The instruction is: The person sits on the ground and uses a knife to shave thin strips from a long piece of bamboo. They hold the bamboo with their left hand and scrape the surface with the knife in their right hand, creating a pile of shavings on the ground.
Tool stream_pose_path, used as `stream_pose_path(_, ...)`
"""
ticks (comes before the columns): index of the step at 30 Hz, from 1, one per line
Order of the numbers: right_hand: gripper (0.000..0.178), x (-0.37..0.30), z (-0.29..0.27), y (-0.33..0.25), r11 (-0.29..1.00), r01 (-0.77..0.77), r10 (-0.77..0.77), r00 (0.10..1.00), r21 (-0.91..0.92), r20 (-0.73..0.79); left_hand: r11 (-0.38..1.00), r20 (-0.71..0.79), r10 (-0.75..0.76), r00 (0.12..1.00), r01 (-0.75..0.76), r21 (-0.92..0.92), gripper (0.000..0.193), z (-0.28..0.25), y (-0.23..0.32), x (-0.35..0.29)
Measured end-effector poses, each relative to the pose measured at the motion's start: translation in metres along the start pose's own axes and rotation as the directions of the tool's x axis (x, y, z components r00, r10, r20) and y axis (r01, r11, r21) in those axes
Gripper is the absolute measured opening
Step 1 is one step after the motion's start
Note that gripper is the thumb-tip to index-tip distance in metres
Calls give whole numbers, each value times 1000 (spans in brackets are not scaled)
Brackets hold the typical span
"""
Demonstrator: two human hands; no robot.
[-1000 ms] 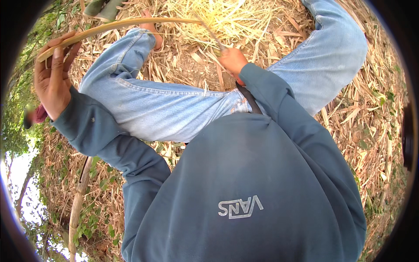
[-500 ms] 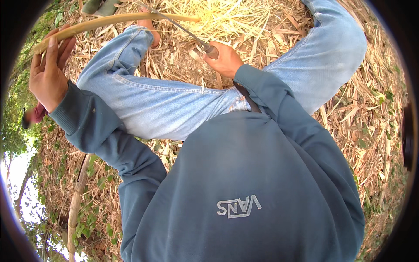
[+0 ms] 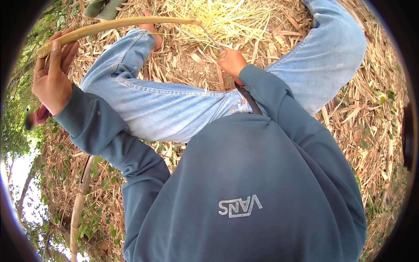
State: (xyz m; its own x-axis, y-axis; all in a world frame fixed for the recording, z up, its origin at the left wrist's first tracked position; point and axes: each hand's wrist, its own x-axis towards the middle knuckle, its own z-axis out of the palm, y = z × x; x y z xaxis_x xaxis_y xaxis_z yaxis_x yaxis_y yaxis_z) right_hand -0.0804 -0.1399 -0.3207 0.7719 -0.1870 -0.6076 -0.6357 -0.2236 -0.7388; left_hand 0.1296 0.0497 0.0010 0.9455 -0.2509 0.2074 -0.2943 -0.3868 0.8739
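My left hand (image 3: 53,89) grips the near left end of a long, pale, curved bamboo strip (image 3: 126,22), thumb on one side and fingers on the other. The strip reaches across to the right, its far end over a heap of thin yellow shavings (image 3: 235,22). In my right hand (image 3: 232,62) is a knife (image 3: 208,35), held by its handle with the fingers wrapped round it. The blade points up and left, its tip beside the strip's right end; whether it touches cannot be told.
My legs in blue jeans (image 3: 166,107) are spread around the work. A bare foot (image 3: 153,37) lies below the strip, and green footwear (image 3: 104,9) stands at the far left. Dry leaves (image 3: 349,113) cover the ground. A pole (image 3: 79,205) stands at lower left.
The knife's blade, which crossed the strip, has swung right to the strip's end. My right hand has shifted slightly right and nearer; my left hand and strip have moved a little right.
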Motion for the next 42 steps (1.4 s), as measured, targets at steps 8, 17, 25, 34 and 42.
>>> stream_pose_path(8,18,-8,0,-12,972,228,-232,968,-53,-97,998,-110,-58,992,61,32,28,3,3,-3)
stream_pose_path(17,20,0,0,-6,985,174,-175,980,-16,-91,997,-139,11,990,-1,73,26,15,5,-7)
stream_pose_path(25,27,6,-6,7,996,36,-39,999,-75,-34,996,-112,-40,993,49,79,28,17,5,-6)
stream_pose_path(34,29,4,2,10,984,82,-102,987,-155,-122,995,-75,-64,995,70,75,28,6,-3,-7)
stream_pose_path(42,24,-17,-13,-29,989,143,-143,989,29,-24,992,288,98,952,-72,-100,19,-17,-4,-15)
